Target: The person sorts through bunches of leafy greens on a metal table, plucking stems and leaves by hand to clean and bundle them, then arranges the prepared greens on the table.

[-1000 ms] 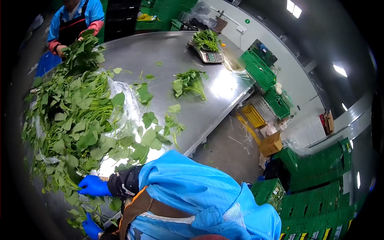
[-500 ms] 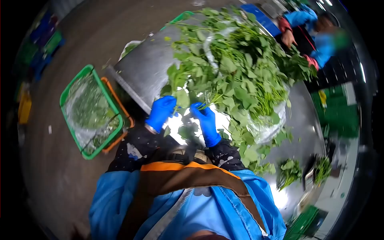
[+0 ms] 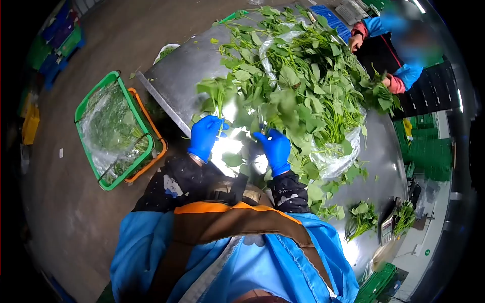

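Note:
My left hand [image 3: 203, 137], in a blue glove, is closed round the stems of a small upright bunch of leafy greens [image 3: 220, 96]. To its right, my gloved right hand [image 3: 275, 151] has its fingers bent at the edge of the big pile. A blurred leafy green stem [image 3: 287, 112] rises from its fingertips, and its lower end is hidden. The big pile of leafy greens [image 3: 323, 86] covers much of the metal table [image 3: 187, 65], partly on clear plastic sheeting [image 3: 343, 160]. Loose leaves [image 3: 232, 159] lie on the bright tabletop between my hands.
Left of the table stand a green basket [image 3: 83, 108] lined with plastic and holding greens, and an orange basket [image 3: 164, 145]. Small bunches [image 3: 361, 220] lie at the right beside a scale [image 3: 387, 230]. Across the table, a co-worker's hand [image 3: 387, 82] holds greens.
The small bunch in my left hand now stands upright above the fist. My right hand has moved slightly right, away from the left. The co-worker's hands have shifted along the pile's edge.

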Demonstrator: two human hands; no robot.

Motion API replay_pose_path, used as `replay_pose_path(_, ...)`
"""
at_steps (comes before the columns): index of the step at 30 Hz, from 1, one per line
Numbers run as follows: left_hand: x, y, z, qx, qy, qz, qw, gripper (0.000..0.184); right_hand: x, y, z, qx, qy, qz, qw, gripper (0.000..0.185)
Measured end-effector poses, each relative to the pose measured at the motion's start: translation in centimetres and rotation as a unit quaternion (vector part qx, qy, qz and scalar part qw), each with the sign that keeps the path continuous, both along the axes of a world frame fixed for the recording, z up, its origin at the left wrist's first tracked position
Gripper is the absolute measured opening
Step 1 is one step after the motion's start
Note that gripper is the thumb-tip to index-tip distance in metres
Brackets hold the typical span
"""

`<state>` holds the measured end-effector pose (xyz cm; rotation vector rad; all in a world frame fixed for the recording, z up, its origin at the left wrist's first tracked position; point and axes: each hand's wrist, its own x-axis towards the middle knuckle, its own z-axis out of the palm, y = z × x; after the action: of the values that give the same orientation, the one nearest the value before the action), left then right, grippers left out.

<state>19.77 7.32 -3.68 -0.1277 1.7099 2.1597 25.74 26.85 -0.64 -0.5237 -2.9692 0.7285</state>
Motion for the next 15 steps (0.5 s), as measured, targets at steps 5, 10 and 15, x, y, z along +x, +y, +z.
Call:
replay_pose_path(5,2.3,2.6,1.4,-0.011,-0.018,-0.012,1.0,0.01,1.3,3.1,-1.4,-0.275,0.209,-0.089,0.934,0.032)
replay_pose_path(10,4.1,4.1,2.3,-0.073,-0.004,-0.1,0.992,0.014,3.3,0.1,-0.1,-0.587,0.041,-0.045,0.807,0.022)
replay_pose_path(15,5.9,5.9,2.4,-0.065,0.02,-0.122,0.99,0.012,6.1,0.1,1.1,-0.589,0.026,0.013,0.807,0.018)
